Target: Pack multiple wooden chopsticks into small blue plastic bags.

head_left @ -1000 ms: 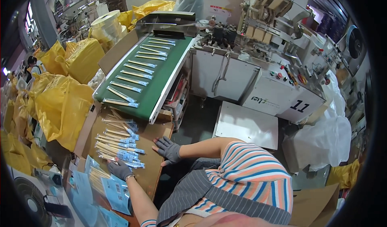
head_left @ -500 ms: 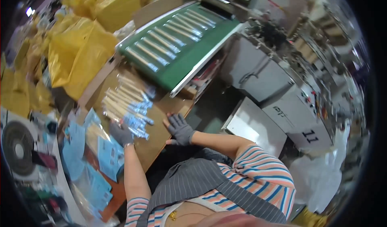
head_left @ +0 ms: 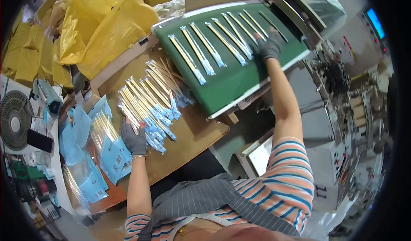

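Observation:
My left hand (head_left: 134,139), in a grey fingerless glove, rests at the near left edge of a pile of wrapped chopsticks (head_left: 147,99) on the brown table. Its fingers are stretched out and the thumb stands apart. My right hand (head_left: 270,47), gloved alike, reaches to the far right of the green conveyor belt (head_left: 180,78). Its fingers are spread low over the belt, beside the last wrapped chopsticks (head_left: 252,22) and a thin dark stick (head_left: 274,26). Several more chopsticks in clear-and-blue sleeves (head_left: 187,59) lie in a slanting row along the belt.
Blue-and-clear packs of sticks (head_left: 114,159) lie left of my left hand, on the table (head_left: 188,134). Beyond them are a fan (head_left: 16,117) and a phone (head_left: 40,140). Yellow plastic sheeting (head_left: 102,31) covers the back left. Grey machinery (head_left: 321,155) stands at right.
My right hand has gone from the table's front edge up to the far end of the belt. My left hand stays by the pile. The view has shifted.

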`<control>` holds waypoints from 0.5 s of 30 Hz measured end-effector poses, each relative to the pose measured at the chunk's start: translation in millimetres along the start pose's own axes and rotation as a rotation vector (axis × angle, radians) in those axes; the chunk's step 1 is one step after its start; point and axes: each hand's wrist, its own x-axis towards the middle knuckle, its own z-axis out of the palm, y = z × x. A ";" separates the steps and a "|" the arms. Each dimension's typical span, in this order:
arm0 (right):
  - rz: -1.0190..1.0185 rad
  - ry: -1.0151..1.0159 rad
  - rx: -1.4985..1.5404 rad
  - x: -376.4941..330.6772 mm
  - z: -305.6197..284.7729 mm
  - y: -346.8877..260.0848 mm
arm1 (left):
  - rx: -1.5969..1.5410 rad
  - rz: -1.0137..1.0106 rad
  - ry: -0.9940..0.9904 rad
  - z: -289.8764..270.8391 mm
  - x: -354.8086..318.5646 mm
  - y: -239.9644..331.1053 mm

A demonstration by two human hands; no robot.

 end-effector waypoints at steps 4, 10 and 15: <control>0.395 -0.409 -0.338 32.4 8.9 22.1 | 0.075 0.070 0.119 -6.9 -2.9 -3.7; 0.057 -0.821 0.097 46.2 13.9 -20.4 | 0.044 0.029 0.068 -8.4 -6.1 -7.9; -0.530 -0.564 0.294 -49.5 -26.0 -146.9 | 0.072 0.074 0.126 -4.9 -2.6 -3.6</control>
